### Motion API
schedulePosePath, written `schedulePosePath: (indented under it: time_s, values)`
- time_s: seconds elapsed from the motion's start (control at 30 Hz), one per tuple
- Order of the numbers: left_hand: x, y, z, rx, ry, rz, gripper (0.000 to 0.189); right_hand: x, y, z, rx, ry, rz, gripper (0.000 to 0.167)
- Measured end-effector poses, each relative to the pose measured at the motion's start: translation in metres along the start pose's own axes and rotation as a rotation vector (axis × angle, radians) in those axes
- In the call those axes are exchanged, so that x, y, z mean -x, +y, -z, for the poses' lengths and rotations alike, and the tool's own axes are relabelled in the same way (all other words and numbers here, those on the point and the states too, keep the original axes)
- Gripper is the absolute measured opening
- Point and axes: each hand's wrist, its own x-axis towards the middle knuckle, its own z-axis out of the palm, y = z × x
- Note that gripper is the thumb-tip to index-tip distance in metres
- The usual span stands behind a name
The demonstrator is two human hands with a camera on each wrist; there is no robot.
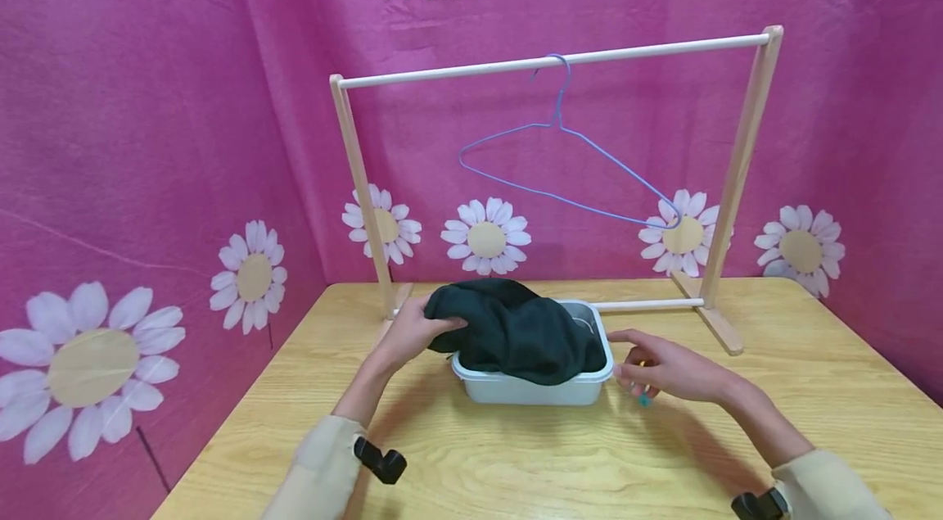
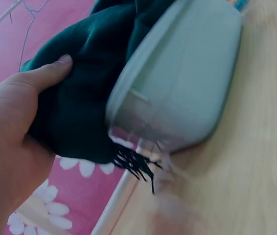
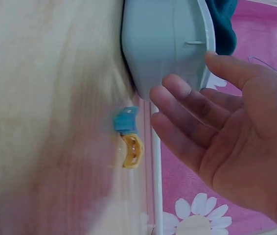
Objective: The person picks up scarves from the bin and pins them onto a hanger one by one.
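Cloth (image 1: 516,332): dark green, matte, bunched, dark stringy fringe (image 2: 136,164) near the grip. Bulk sits heaped in the pale bin (image 1: 530,392), just right of the grip. Left hand (image 1: 412,332) grips its left end, thumb over it. Right hand (image 1: 666,366) across the bin, fingers loose, rim contact unclear.

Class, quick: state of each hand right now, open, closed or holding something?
Left hand: holding the dark green cloth.
Right hand: open and empty, beside the pale container.
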Motion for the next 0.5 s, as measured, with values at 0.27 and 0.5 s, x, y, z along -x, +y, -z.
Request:
schedulePosePath:
  time_s: [0.27,0.5]
  values:
    - [-0.022,0.036,-0.002,0.122,0.113,-0.098,0.027,-0.002,-0.008,0.015,0.105,0.011,0.002,0.05]
    - [-0.03,0.056,0.0,0.132,0.099,-0.116,0.03,-0.001,-0.013,0.024,0.155,0.113,0.054,0.043]
